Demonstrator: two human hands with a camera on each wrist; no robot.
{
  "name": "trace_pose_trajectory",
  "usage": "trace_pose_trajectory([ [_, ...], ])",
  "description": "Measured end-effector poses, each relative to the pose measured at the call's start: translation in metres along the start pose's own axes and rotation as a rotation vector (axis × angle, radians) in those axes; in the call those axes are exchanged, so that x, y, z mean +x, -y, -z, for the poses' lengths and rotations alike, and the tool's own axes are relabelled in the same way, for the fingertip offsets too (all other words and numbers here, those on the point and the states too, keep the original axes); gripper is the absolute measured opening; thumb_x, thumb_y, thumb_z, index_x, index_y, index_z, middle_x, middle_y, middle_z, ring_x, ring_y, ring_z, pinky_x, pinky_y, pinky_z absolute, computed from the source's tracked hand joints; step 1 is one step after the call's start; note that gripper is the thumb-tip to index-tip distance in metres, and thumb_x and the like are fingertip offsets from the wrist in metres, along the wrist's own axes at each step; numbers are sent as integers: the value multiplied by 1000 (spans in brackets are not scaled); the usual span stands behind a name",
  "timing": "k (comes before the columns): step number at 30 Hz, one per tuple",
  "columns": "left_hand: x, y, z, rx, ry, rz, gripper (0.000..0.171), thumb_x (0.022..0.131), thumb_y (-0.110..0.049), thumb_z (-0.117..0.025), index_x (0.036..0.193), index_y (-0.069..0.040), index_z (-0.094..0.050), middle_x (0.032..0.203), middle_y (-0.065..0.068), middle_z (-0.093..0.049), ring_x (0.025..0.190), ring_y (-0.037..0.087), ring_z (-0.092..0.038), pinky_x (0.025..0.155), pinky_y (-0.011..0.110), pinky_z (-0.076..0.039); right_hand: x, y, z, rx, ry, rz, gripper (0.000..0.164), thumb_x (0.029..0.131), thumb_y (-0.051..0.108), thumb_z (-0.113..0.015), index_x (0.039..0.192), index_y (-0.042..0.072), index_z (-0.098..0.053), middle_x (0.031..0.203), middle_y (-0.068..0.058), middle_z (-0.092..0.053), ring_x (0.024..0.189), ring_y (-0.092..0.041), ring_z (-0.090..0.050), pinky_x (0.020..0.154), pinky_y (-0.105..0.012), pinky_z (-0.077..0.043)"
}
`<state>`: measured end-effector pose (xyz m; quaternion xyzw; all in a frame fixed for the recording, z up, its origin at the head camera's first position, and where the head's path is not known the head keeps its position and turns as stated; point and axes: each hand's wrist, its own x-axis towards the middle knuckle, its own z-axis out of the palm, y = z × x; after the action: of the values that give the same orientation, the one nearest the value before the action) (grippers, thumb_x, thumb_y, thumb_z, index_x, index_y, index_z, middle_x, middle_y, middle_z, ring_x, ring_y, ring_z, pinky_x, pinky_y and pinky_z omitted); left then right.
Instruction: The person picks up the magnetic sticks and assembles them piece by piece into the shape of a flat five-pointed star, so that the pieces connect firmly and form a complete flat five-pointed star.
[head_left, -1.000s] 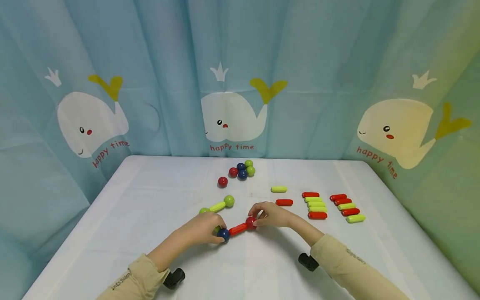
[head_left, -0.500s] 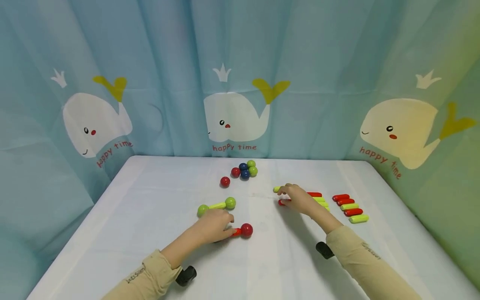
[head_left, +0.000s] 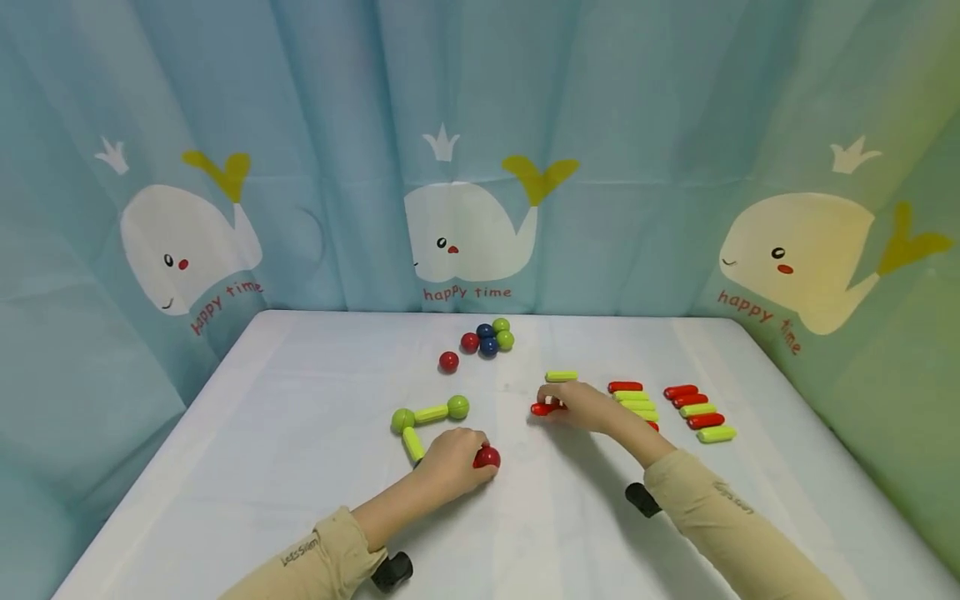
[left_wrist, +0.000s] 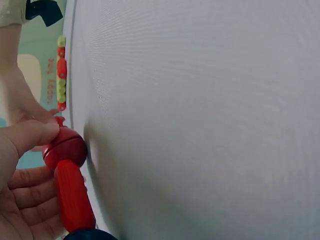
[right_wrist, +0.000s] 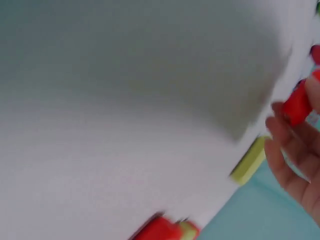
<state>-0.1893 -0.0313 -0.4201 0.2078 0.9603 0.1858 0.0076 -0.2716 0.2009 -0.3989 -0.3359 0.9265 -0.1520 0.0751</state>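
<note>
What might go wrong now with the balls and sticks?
The right hand pinches a loose red stick with one end poking out, so it might slip. If the left hand pushes the red ball crookedly, the joined red stick might pop off. The far balls are round, so a bump might send them rolling.

A curtained-off play space, building type unclear: beyond the left hand (head_left: 452, 461) and right hand (head_left: 583, 406) hangs a blue curtain (head_left: 337, 125) with cartoon whales (head_left: 474, 233) and "happy time" lettering (head_left: 467, 293); below both, a white table (head_left: 307, 375) bears toy balls (head_left: 488, 347) and sticks (head_left: 632, 396).
</note>
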Motion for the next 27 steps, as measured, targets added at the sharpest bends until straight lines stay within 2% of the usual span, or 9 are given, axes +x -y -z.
trace_pose_trajectory([
  [4,-3,2,0,-29,-19,9,30,78,-28,-77,94,-4,-69,85,4,-69,74,12,-60,66,24,-49,5,16,-3,158,91,160,19,87,5,-64,105,6,-65,99,-6,-66,88,-15,-57,77,-25,-50],
  [7,-3,4,1,-65,-41,22,31,76,-26,-79,94,-3,-70,84,5,-70,74,13,-60,65,24,-48,8,26,-6,244,146,202,20,89,7,-62,108,6,-65,102,-7,-64,91,-14,-55,78,-22,-48],
  [12,-5,9,1,-156,-72,65,30,73,-21,-81,92,-1,-69,79,5,-69,66,11,-56,58,22,-45,17,37,-14,276,172,241,19,89,7,-62,107,6,-65,100,-7,-63,90,-13,-54,76,-20,-47],
  [17,-8,14,0,-201,-77,73,25,72,-18,-81,85,-1,-69,70,2,-64,60,8,-48,53,19,-40,28,41,-18,263,189,265,19,89,7,-62,107,5,-66,101,-8,-64,90,-12,-54,76,-19,-46],
  [22,-10,14,0,-156,-75,34,21,74,-22,-79,78,-4,-68,62,-3,-57,57,6,-43,50,18,-35,43,37,-9,319,215,243,19,89,7,-61,107,-1,-64,102,-13,-66,91,-15,-57,79,-23,-48],
  [24,-11,13,0,-134,-66,24,21,76,-22,-78,77,-5,-67,61,-4,-54,56,6,-41,50,19,-34,51,35,-3,332,182,218,19,90,6,-60,105,-4,-63,99,-14,-66,89,-15,-57,81,-25,-49],
  [27,-11,12,1,-97,-63,10,21,77,-23,-78,77,-5,-66,62,-4,-54,57,7,-41,51,19,-33,64,35,7,306,82,166,19,89,5,-60,104,-6,-63,96,-17,-66,87,-18,-58,82,-28,-51],
])
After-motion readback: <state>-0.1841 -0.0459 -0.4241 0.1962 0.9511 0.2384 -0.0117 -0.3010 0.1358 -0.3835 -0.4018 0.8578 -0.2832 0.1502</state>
